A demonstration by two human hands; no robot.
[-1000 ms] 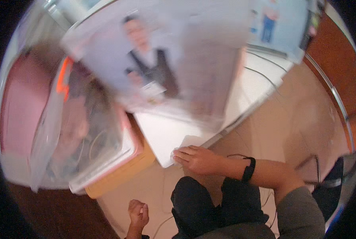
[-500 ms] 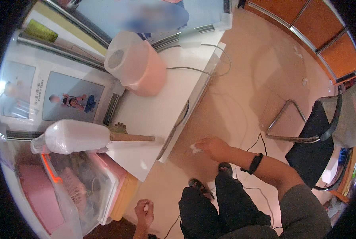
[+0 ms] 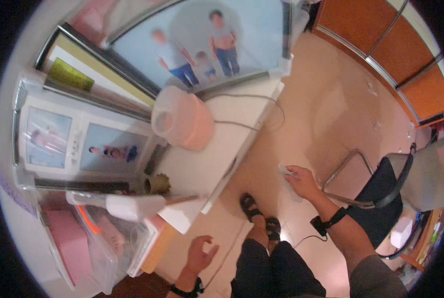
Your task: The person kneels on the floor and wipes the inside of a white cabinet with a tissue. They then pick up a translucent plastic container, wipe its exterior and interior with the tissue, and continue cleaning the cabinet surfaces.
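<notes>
Centre right, the right hand (image 3: 302, 183) pinches a small whitish scrap (image 3: 283, 170), apparently needing steady carrying; lower centre, the left hand (image 3: 199, 255) hangs, fingers loosely parted.

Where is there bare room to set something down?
Between the pink container and the front edge of the white tabletop; on the floor between tabletop and orange cabinet. Picture frames and a clear bin crowd the left.
</notes>
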